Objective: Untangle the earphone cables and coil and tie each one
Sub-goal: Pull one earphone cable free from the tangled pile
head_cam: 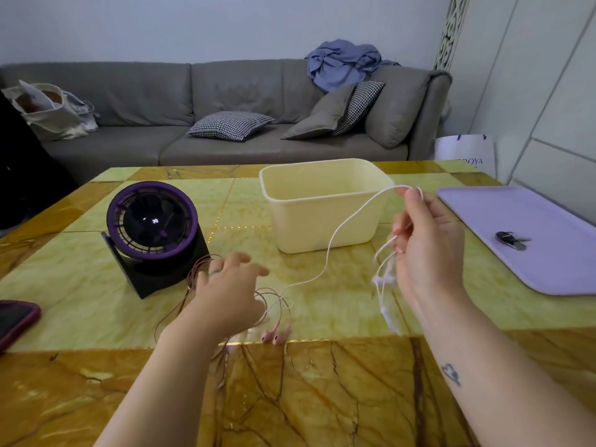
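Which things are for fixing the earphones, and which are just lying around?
For the job: white earphone cable in the right hand; pink earphone cable under the left hand.
Just lying about: fan, tub, phone, tray, keys.

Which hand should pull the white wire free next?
Probably the right. The right hand holds the white cable raised, while the left hand rests open on the pink cable.

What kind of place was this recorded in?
Most likely a home living room: a grey sofa with cushions sits behind a marble-look coffee table, which has a small desk fan on it.
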